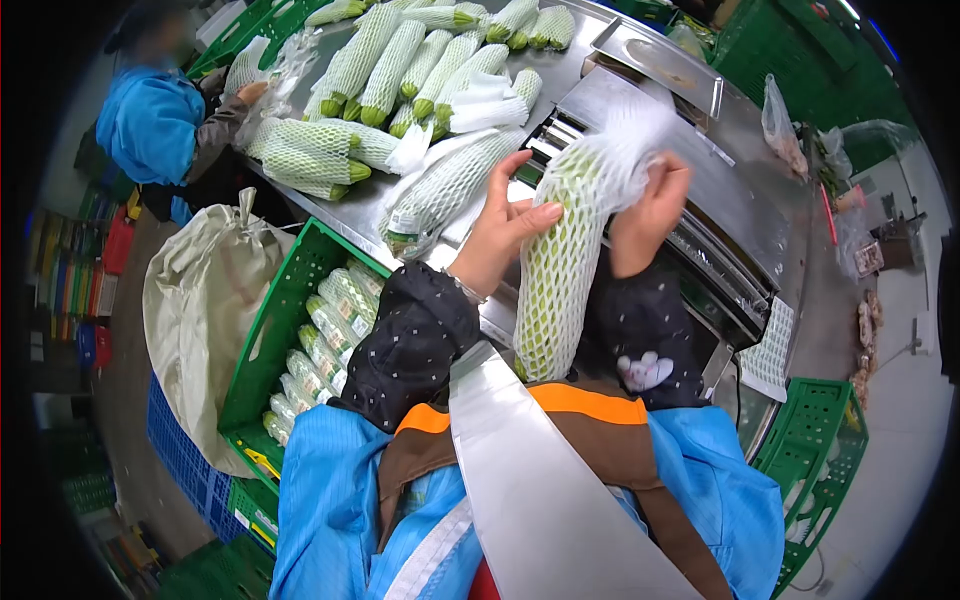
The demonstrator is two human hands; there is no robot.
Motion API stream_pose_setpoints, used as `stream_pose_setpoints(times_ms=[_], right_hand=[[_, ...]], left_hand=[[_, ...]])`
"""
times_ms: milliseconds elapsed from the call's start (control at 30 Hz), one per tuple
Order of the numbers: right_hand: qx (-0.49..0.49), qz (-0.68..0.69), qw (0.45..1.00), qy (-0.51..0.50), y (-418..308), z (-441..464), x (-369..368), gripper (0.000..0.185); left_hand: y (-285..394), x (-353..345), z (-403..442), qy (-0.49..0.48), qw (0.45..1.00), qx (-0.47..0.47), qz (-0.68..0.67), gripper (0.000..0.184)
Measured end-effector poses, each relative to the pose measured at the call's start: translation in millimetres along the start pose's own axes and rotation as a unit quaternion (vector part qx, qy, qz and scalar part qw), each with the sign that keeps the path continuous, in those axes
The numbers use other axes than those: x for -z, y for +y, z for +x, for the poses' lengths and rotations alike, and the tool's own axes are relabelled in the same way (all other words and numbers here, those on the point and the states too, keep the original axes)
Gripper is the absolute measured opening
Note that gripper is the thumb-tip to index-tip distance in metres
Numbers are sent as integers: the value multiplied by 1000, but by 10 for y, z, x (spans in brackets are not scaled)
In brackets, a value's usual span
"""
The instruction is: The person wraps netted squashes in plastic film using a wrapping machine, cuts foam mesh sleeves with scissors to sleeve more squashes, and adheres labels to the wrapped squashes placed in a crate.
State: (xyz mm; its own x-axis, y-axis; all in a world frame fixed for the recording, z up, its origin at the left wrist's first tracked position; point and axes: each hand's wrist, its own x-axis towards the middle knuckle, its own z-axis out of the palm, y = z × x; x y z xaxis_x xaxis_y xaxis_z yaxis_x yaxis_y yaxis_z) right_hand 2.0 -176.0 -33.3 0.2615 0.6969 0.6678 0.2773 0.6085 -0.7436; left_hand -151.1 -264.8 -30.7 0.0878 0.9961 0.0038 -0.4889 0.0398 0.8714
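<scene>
Item 1: left hand (492, 228). Wrist low, hand reaching up and away from the body, at the left flank of the vegetable (560, 285). Thumb laid across to the right, its tip on the net (550, 325); index finger raised and spread well apart from the thumb. Remaining fingers partly hidden; how firmly they clamp, cannot tell.

Item 2: right hand (650, 212). Forearm rising from the body, wrist bent, fingers curled together on the loose end (632, 140) of the net, right of the vegetable's far end. Motion-blurred; exact finger placement unclear.

Item 3: vegetable, one, green, long, in white mesh. Located between the two hands, in front of the torso. Long axis runs from the body outward, far end leaning slightly right; near end, rounded, beside the apron (590, 408). Loose end bunched beyond the far end, pale and blurred.

Item 4: machine (715, 275), metal, beyond and right of the right hand, on the table (775, 215).

Item 5: wrapped piece (455, 185), just beyond the left hand, to its left.

Item 6: pile (390, 70) of netted vegetables, farther beyond the left hand.

Item 7: crate (262, 300), green, left of the left forearm, holding wrapped pieces in a row.
</scene>
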Motion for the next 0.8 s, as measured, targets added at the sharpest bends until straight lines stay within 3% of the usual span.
stream_pose_setpoints(times_ms=[100, 200, 333, 433, 533, 567, 667, 800], right_hand=[[27, -11, 999, -16, 116, 290, -4, 15], [-102, 308, 929, -177, -20, 85, -79, 14], [-175, 407, 880, -174, -80, 30, -116, 17], [-157, 384, 885, -209, -137, 61, -114, 16], [-130, 329, 902, -248, -211, 55, -71, 12], [-119, 341, 909, -210, -164, -5, -88, 9], [-36, 168, 980, -97, -68, -240, 3, 7], [162, -37, 974, -157, -65, -313, 260, 13]], left_hand=[[-85, -69, 26, -16, 985, -31, -168, 82], [-77, -93, 28, -33, 992, -13, -118, 89], [-24, -71, 47, -40, 995, 6, -96, 94], [42, -137, 4, -4, 998, 2, -59, 88], [19, -114, -20, 45, 999, 9, -2, 68], [-28, -113, -17, 45, 999, -16, -12, 59], [-192, -104, -1, 55, 995, -72, -39, 39], [-267, -38, -47, 100, 989, -108, -21, 19]])
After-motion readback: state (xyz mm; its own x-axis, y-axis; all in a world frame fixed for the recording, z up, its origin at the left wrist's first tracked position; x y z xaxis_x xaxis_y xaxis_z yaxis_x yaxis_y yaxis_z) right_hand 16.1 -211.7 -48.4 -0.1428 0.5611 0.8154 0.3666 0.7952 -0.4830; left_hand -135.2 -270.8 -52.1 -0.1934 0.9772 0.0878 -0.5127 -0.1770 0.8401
